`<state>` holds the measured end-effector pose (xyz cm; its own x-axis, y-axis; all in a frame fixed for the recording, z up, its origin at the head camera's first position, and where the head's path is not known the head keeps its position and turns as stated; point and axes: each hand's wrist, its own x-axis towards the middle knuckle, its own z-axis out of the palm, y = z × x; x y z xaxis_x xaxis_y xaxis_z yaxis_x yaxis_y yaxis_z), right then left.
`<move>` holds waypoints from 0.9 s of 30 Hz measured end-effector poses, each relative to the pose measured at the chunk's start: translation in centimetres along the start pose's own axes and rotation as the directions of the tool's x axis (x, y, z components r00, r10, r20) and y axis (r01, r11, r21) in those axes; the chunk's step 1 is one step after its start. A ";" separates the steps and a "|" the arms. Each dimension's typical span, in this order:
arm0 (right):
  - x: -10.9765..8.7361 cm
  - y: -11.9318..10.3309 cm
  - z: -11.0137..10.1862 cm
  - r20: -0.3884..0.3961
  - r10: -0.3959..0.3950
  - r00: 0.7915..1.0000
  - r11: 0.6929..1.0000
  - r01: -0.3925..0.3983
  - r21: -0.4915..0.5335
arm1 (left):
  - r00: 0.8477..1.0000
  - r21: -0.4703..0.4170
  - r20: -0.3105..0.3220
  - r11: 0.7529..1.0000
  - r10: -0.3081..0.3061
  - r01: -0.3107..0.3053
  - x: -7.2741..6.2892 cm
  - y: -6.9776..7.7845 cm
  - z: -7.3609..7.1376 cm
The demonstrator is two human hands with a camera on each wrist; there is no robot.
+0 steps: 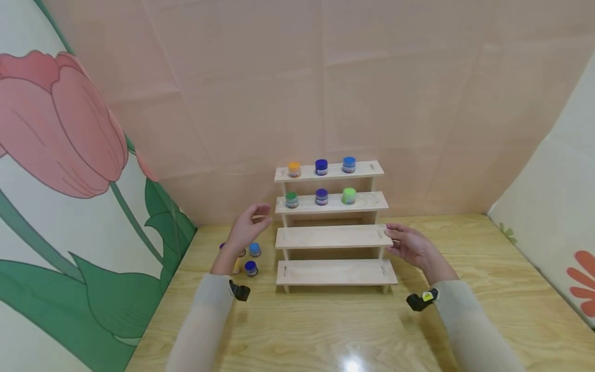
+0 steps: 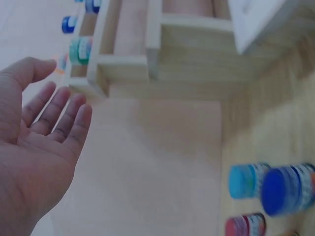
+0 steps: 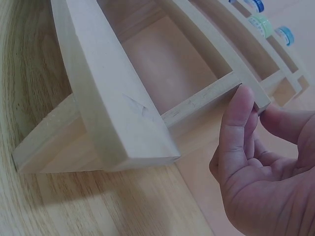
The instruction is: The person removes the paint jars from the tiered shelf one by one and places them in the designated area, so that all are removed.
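A pale wooden tiered display rack [image 1: 332, 236] stands on the table with four steps. My right hand [image 1: 411, 247] pinches the right end of its second step from the bottom, thumb and fingers at the board's edge in the right wrist view. To the rack's left, my left hand [image 1: 249, 227] hovers with loosely bent fingers and holds nothing. The top step bears an orange jar [image 1: 294, 169], a dark blue jar [image 1: 321, 167] and a blue jar [image 1: 349, 165]. On the step below are a green jar [image 1: 292, 200], a purple jar [image 1: 322, 197] and a light green jar [image 1: 348, 196].
Several small jars stand on the table left of the rack, among them a light blue jar [image 1: 254, 249], a dark blue jar [image 1: 251, 268] and a red jar [image 2: 245, 225]; my left forearm partly hides the group. A pinkish cloth wall [image 1: 321, 93] rises behind the wood-grain table [image 1: 297, 330].
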<state>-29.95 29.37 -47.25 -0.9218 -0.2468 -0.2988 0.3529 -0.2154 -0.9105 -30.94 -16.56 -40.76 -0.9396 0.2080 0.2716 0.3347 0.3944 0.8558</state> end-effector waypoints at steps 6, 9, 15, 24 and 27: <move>0.0 -0.1 -0.1 -0.006 0.015 1.000 1.000 -0.015 0.009 | 1.000 -0.007 -0.011 1.000 0.019 -0.019 2.2 1.3 1.2; 0.1 -0.1 -0.2 -0.014 0.021 1.000 1.000 -0.020 0.007 | 1.000 -0.023 -0.010 1.000 0.007 -0.008 3.0 1.6 1.6; 0.1 -0.1 -0.2 -0.012 0.017 1.000 1.000 -0.017 0.005 | 1.000 -0.060 -0.010 0.998 -0.013 0.012 4.4 1.8 2.4; 0.0 -0.1 -0.1 -0.003 0.011 1.000 1.000 -0.011 0.014 | 0.998 -0.067 0.008 0.996 -0.059 0.060 5.9 2.3 3.5; 0.0 -0.1 0.0 -0.011 0.014 1.000 1.000 -0.014 0.014 | 0.998 -0.056 0.015 0.997 -0.061 0.062 6.3 2.5 3.9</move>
<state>-30.01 29.41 -47.12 -0.9185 -0.2393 -0.3148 0.3679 -0.2252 -0.9022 -35.72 -10.84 -38.63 -0.9571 0.1970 0.2125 0.2717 0.3557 0.8942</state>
